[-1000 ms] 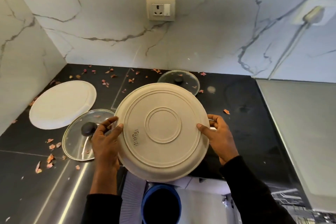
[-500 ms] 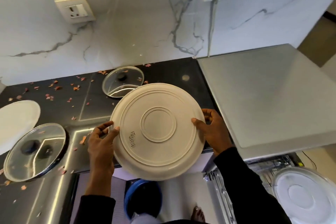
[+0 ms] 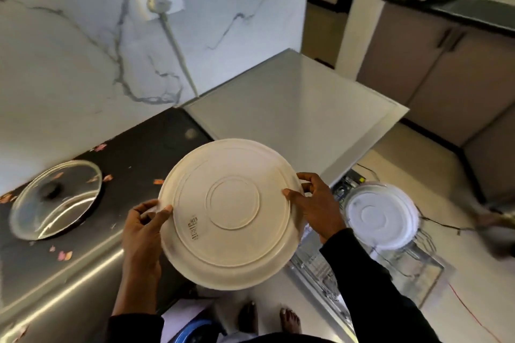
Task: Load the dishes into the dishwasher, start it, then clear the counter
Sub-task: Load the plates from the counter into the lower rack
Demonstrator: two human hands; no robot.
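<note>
Holding the cream plate (image 3: 227, 213) by its rim at mid-frame, underside facing the camera.
The left hand (image 3: 142, 228) and right hand (image 3: 315, 203) are pinching opposite edges, thumbs on the underside, fingers (image 3: 308, 177) curling behind. The dishwasher rack (image 3: 418, 255) is lying at lower right, nearer the right hand, with a white plate (image 3: 381, 214) in it. Blur is smearing its slots, and the right sleeve is covering its near end.

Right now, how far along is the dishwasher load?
Done: one white plate sits in the pulled-out dishwasher rack. In hand: the left hand and right hand grip a beige plate by its rim, underside to the camera. Left: the glass lid and pinkish scraps lie on the black counter. With the rack out, the dishwasher is likely not started.
</note>
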